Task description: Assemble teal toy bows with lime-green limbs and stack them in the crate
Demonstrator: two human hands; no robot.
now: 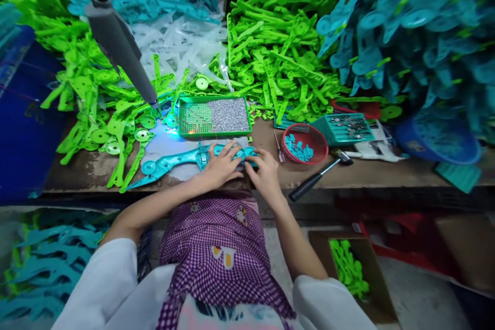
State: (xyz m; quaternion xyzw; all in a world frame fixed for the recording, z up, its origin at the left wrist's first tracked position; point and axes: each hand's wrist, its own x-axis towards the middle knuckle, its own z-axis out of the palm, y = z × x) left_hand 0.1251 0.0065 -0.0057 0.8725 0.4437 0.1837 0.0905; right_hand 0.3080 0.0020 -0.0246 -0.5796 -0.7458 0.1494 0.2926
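Observation:
A long turquoise plastic part (178, 161) lies along the front of the bench, its narrow pointed end toward the left. My left hand (221, 167) rests over its right portion, with the fingers curled down on it. At the right end, my right hand (266, 172) grips the part between thumb and fingers. The fingers hide some of the surface there. Just behind stands a green perforated tray (181, 134) of small metallic pieces. A grey powered screwdriver (119, 51) hangs at the left, its lit tip near the tray's left side.
Right of my hands are a small screwdriver (279, 148), a red basket (324, 150) of turquoise bits, a hammer (320, 175) and a teal tray (323, 126) of metal parts. Piles of green parts (270, 46) fill the back; turquoise parts (417, 20) are heaped at the right.

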